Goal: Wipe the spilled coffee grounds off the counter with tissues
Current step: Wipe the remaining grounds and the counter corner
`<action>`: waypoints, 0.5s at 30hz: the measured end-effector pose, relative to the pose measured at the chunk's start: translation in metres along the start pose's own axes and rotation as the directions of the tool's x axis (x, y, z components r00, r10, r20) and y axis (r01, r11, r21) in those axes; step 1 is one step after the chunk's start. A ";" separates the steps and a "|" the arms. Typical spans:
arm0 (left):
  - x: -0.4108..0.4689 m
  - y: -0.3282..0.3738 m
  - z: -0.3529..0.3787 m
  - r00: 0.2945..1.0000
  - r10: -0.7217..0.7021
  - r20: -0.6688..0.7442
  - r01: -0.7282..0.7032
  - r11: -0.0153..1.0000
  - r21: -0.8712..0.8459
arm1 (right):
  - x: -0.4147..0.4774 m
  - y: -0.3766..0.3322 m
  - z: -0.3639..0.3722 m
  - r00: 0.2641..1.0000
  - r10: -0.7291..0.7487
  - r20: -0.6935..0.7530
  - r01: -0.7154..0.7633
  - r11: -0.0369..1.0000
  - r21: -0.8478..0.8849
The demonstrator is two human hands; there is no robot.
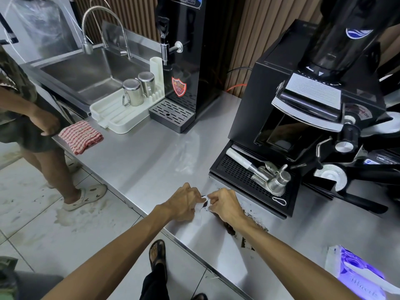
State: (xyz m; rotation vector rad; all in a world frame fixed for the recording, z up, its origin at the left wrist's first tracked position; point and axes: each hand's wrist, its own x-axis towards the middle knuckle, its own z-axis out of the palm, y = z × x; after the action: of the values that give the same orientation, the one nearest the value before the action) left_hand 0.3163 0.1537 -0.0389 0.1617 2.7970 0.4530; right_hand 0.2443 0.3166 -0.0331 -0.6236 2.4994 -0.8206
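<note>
Observed at near edge of desk (pixel 151 152): left hand (pixel 184 202) and right hand (pixel 225 204) close together, fingers curled, each pinching one side of a single small tissue (pixel 206 202); white, crumpled, smeared dark in the middle.

Judged as folding or bunching the tissue between the two hands, probably to trap picked-up grounds inside rather than drop them back; held low over the desk, likely so that any fall lands on the surface and not the floor.

Found coffee grounds (pixel 257 221) as a dark streak on the desk beside and under the right wrist, trailing right along the front of the grinder's drip tray (pixel 233 169); not yet wiped; task judged partly done at most.

Noted tissue pack (pixel 357 271) on desk at lower right, near the right forearm, presumably kept there for fresh sheets.

Hidden or unclear:
- much of the tissue buried in curled fingers; size not readable.
- cannot tell whether tissue touches desk or hangs just above.
- grounds beneath right forearm masked; extent unknown.
- tissue pack cut off by frame edge, overexposed; print illegible.
</note>
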 end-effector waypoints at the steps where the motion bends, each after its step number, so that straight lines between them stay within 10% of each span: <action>1: 0.001 0.000 0.000 1.000 -0.001 0.001 0.001 1.000 -0.013 | 0.000 -0.001 0.000 1.000 -0.008 -0.005 0.008 1.000 -0.004; 15: 0.008 0.008 0.008 0.961 -0.102 -0.255 0.064 0.986 -0.152 | 0.000 0.001 0.000 0.998 -0.060 -0.025 0.059 0.998 -0.023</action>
State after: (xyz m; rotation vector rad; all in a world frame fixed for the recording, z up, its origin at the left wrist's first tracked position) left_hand 0.3119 0.1644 -0.0456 -0.0528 2.9988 0.6978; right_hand 0.2437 0.3172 -0.0335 -0.7027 2.5273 -0.8284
